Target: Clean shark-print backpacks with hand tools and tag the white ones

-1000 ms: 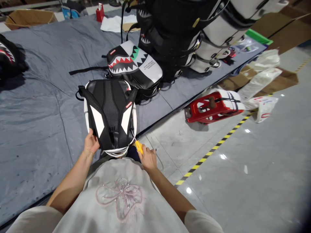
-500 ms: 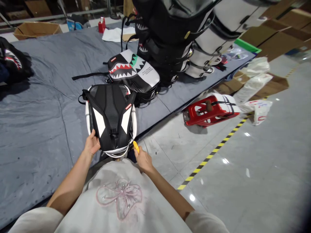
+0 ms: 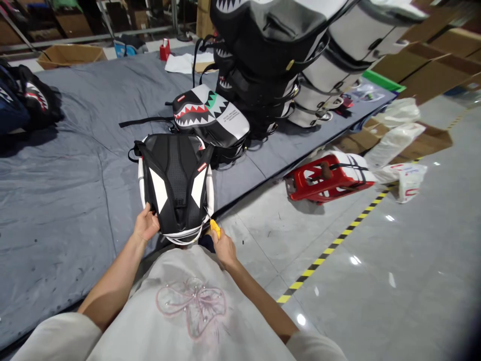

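A black and white backpack (image 3: 178, 173) lies at the table's near edge with its back panel and shoulder straps facing up. My left hand (image 3: 146, 223) grips its lower left side, the thumb on the strap side and some fingers hidden by the bag. In my right hand (image 3: 224, 247) is a yellow-handled tool (image 3: 215, 228) with a thin metal end, its tip at the bag's lower right edge. What kind of tool it is, I cannot make out. Just beyond lies a second backpack (image 3: 210, 113) with a shark-mouth print, face up.
Stacked backpacks (image 3: 259, 70) rise at the back of the grey-covered table (image 3: 86, 165). Dark bags (image 3: 32, 98) lie at the far left. A red plastic object (image 3: 319, 178) stands on the floor at right, near yellow-black tape (image 3: 330, 248) and cardboard boxes (image 3: 421, 65).
The whole view has shifted slightly, so things appear a little further right and lower. Both hands keep their places at the backpack, and the tool stays at its lower right edge.
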A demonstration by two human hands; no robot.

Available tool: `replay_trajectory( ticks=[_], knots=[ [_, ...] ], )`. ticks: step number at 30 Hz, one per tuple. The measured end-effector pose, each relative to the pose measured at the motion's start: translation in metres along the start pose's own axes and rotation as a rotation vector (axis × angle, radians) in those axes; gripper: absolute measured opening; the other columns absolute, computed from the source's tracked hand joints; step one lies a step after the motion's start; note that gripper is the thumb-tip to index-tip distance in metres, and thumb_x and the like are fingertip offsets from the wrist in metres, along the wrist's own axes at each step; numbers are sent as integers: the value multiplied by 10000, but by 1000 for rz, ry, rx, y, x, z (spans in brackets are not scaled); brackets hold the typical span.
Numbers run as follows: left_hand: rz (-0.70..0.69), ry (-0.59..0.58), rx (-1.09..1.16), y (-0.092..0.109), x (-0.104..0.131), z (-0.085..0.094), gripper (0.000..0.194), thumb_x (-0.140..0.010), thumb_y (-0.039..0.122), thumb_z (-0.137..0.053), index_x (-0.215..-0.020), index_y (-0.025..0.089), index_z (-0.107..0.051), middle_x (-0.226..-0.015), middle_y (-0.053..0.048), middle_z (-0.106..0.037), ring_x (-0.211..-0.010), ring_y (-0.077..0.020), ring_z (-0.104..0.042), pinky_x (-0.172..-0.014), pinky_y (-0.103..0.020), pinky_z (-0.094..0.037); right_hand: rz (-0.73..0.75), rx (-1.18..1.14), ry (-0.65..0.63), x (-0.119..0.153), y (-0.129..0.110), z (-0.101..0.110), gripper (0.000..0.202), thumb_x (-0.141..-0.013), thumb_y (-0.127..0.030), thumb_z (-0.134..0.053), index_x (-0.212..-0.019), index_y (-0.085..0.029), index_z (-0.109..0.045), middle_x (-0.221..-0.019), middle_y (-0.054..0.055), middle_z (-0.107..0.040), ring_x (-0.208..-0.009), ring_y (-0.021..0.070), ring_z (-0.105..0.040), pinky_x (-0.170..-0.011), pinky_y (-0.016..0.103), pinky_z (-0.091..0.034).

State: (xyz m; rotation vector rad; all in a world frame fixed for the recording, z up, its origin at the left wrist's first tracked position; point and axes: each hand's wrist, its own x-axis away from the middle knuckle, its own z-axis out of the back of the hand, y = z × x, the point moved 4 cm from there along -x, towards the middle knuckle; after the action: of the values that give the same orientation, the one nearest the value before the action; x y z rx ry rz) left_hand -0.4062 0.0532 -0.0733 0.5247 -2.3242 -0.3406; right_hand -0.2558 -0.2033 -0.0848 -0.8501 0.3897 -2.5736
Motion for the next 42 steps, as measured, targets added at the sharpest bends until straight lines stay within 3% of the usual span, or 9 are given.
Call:
replay_trajectory(
  ticks=[6, 10, 14, 20, 24, 31, 34, 38, 42],
  knots=[
    [137, -189, -25, 0, 2, 8, 501, -924, 529, -504, -1114, 89, -648, -1071, -228, -720, -1089, -346, -679, -959, -541, -529, 0, -50, 8, -2, 2, 2, 429, -1022, -457, -318, -1254, -179, -548, -971, 128, -725, -889, 272, -689, -725, 330, -417],
    [70, -75, 4, 0, 1, 8, 499, -941, 494, -489, -1172, 78, -638, -1045, -211, -735, -1082, -333, -687, -985, -508, -528, -8, -123, 3, 0, 4, 3, 393, -1006, -436, -359, -1224, -174, -555, -952, 137, -707, -920, 297, -671, -764, 360, -420],
    [230, -56, -95, -4, 8, 5, 397, -942, 326, -551, -1290, 143, -610, -1123, -179, -727, -1069, -305, -699, -956, -443, -562, -46, -312, -28, 3, 10, 2, 374, -976, -480, -374, -1136, -196, -557, -856, 98, -668, -870, 274, -655, -728, 343, -440],
    [164, 32, -148, -4, 7, 11, 370, -947, 305, -546, -1286, 182, -630, -1085, -150, -744, -1025, -274, -719, -857, -379, -609, -99, -836, -353, 2, 14, -2, 694, -889, -761, -122, -942, -205, -535, -561, -24, -469, -449, 153, -472, -483, 285, -424],
    [164, 58, -156, -7, 2, 12, 399, -931, 288, -580, -1309, 168, -620, -1106, -153, -738, -1024, -288, -718, -872, -390, -603, -99, -1085, -507, -4, 8, 0, 712, -844, -832, -216, -873, -206, -555, -520, -83, -324, -402, 96, -323, -474, 255, -416],
    [145, 61, -223, -15, -1, 4, 395, -926, 259, -579, -1291, 115, -619, -1089, -159, -742, -1003, -262, -726, -910, -368, -588, -96, -1276, -769, -13, -20, -12, 555, -835, -725, -517, -957, -186, -564, -583, -32, -541, -473, 138, -522, -498, 277, -454],
    [121, 110, -261, -23, -8, 0, 408, -898, 282, -631, -1276, 128, -633, -1089, -146, -746, -1016, -266, -722, -945, -380, -573, -65, -1306, -792, -18, -29, -15, 467, -821, -642, -605, -935, -192, -559, -567, -54, -527, -465, 111, -492, -515, 254, -439],
    [20, 135, -338, -30, -14, -2, 559, -723, 152, -814, -1255, 216, -654, -1133, -100, -740, -1097, -244, -691, -1023, -346, -517, -52, -1304, -796, -19, -36, -12, 350, -806, -511, -663, -889, -188, -556, -507, -77, -484, -433, 92, -444, -496, 234, -408],
    [42, 121, -512, -34, -18, -1, 601, -563, 44, -872, -1133, 154, -716, -1012, -118, -766, -1061, -291, -697, -1008, -379, -506, -39, -1283, -764, -20, -48, -4, 297, -784, -427, -683, -907, -179, -575, -539, -69, -519, -442, 99, -489, -494, 242, -435]
  ],
)
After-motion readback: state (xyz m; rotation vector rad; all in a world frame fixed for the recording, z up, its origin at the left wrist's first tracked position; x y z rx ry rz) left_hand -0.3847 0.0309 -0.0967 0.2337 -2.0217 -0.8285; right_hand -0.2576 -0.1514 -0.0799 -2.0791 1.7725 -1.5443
